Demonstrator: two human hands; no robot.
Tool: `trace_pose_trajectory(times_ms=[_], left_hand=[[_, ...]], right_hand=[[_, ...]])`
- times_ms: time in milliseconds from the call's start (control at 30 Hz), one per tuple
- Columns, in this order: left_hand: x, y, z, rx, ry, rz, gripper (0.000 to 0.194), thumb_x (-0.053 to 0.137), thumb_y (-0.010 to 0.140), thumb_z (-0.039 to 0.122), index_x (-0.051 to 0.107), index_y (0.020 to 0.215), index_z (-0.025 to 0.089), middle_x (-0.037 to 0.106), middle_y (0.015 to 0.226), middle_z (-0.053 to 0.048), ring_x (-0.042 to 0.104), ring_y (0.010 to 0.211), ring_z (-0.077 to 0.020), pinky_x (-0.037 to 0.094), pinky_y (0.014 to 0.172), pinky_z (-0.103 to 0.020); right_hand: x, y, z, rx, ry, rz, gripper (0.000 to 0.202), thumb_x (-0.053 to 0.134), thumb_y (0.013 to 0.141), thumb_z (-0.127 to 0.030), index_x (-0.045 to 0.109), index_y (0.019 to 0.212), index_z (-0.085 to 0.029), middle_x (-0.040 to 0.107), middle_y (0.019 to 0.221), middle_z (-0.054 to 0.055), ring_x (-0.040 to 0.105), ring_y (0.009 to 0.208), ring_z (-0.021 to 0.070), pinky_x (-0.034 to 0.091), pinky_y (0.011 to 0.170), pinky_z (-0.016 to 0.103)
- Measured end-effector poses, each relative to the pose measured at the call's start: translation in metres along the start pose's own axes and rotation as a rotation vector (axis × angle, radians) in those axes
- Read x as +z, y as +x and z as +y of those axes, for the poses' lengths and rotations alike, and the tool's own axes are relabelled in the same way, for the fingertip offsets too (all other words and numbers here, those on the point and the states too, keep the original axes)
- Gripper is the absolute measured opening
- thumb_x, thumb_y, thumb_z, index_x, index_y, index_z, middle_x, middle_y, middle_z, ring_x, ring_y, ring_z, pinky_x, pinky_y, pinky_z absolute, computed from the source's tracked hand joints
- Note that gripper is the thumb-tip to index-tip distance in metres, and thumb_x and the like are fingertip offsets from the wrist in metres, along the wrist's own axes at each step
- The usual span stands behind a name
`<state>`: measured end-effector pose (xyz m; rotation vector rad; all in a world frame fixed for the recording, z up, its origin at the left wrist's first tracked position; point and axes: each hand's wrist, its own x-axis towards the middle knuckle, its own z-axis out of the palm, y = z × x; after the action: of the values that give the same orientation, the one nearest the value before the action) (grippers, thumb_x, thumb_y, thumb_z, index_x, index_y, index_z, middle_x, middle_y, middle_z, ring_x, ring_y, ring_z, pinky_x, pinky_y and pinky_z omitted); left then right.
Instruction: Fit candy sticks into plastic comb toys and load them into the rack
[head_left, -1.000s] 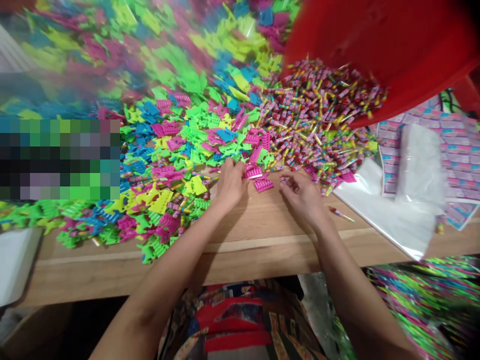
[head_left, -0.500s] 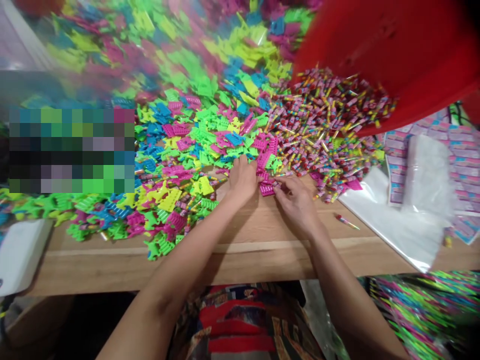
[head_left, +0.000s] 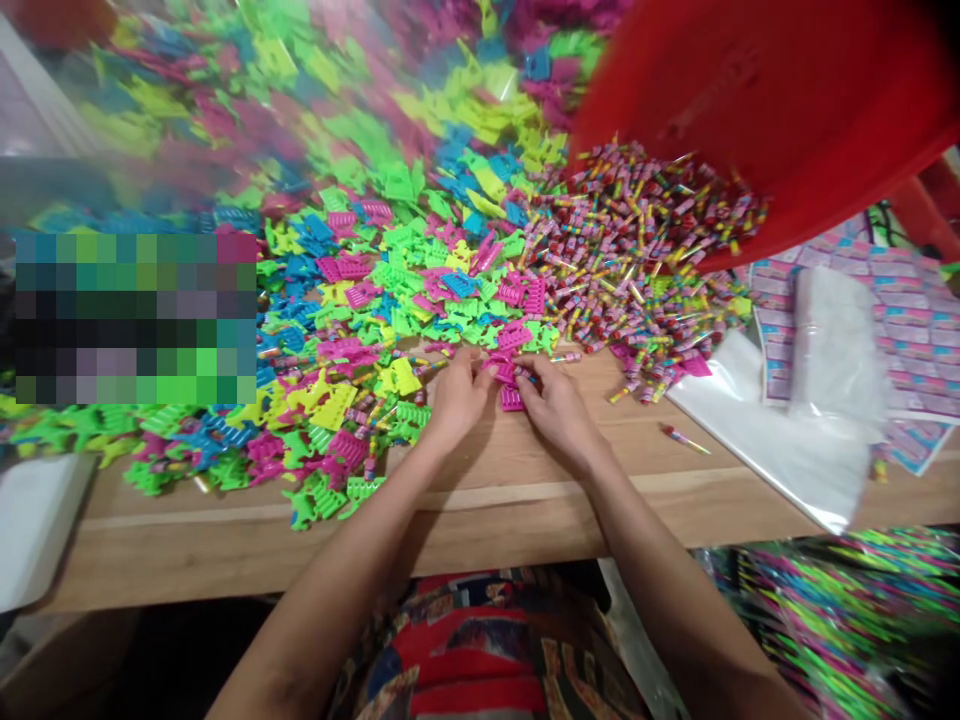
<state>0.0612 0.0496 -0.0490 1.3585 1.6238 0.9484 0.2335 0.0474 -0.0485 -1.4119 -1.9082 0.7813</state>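
Both my hands meet over the wooden table [head_left: 495,510], at the near edge of a heap of coloured plastic pieces [head_left: 405,270]. Between my fingertips is a magenta plastic piece [head_left: 501,368]; a slotted magenta part [head_left: 512,400] shows just below it. The fingers of my left hand [head_left: 459,398] are pinched on its left side. From the right, my right hand [head_left: 556,408] closes on the piece, with a small wrapped stick at its fingertips. Fine detail between the fingers is too small to tell.
Small wrapped sticks [head_left: 637,230] spill from a red basin [head_left: 757,110] at the upper right. Clear plastic bags [head_left: 832,350] lie on printed sheets [head_left: 919,320] at the right. A white box [head_left: 41,520] sits at the left edge.
My left hand has come down and left, away from the heap, onto the magenta piece. My right hand has drawn closer to it. The view has shifted slightly.
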Motion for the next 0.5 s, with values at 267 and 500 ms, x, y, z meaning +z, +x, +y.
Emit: trace_pose_trajectory(times_ms=[267,500], left_hand=[[-0.013,-0.005,0.000,-0.236,-0.666,-0.227,0.058,0.069,0.079,0.074,0.064,0.083,0.016,0.068,0.070,-0.004,0.064,0.059,-0.0139,0.048,0.055,-0.024],[-0.042,-0.032,0.005,-0.324,-0.974,-0.063,0.051,0.095,0.049,0.022,0.060,0.086,0.016,0.069,0.076,0.003,0.064,0.064,-0.0100,0.053,0.063,-0.024]], right_hand=[[-0.001,-0.006,-0.024,-0.209,0.179,-0.131,0.021,0.055,0.100,-0.024,0.067,0.117,-0.026,0.071,0.116,0.006,0.062,0.112,0.0249,0.047,0.101,0.043],[-0.006,-0.015,-0.032,-0.230,0.205,-0.105,0.018,0.058,0.101,-0.029,0.068,0.116,-0.026,0.071,0.114,0.006,0.064,0.108,0.0237,0.049,0.097,0.041]])
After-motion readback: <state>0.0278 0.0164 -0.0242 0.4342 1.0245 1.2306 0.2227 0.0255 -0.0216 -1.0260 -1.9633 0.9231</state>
